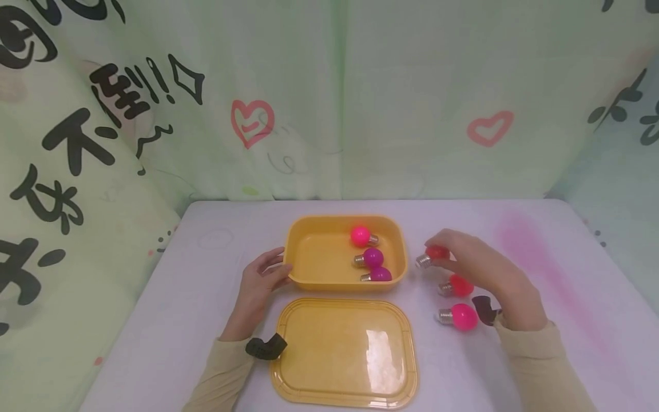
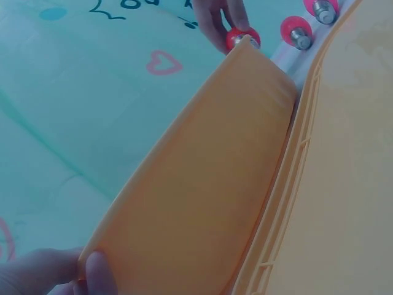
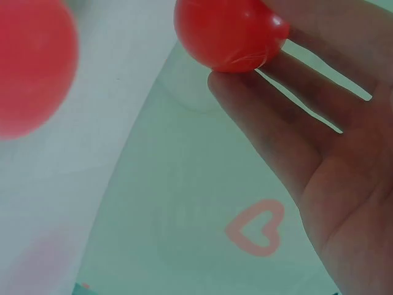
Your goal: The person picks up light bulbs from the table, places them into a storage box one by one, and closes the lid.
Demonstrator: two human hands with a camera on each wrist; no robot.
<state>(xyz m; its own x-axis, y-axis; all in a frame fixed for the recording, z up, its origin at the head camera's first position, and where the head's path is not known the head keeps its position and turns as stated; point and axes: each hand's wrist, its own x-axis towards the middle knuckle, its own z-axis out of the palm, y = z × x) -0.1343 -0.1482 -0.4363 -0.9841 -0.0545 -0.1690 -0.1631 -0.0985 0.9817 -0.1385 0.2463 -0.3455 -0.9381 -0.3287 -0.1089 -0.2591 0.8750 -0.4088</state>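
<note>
My right hand (image 1: 476, 258) pinches a red light bulb (image 1: 437, 252) by its round end, with the silver screw base pointing left toward the box. In the right wrist view the red bulb (image 3: 230, 34) sits at the fingertips. At the left end of a yellow plastic box (image 1: 319, 286), my left hand (image 1: 259, 283) grips the rim between thumb and fingers, as the left wrist view also shows. Inside the box, toward its right side, lie a pink bulb (image 1: 360, 236) and two purple bulbs, one (image 1: 373, 258) above the other (image 1: 381, 274).
A yellow lid (image 1: 340, 355) lies flat just in front of the box. Right of it, below my right hand, a red bulb (image 1: 461, 285) and a pink-red bulb (image 1: 465, 317) rest on the white table (image 1: 206, 320). Printed curtains (image 1: 412, 103) hang behind and at the sides.
</note>
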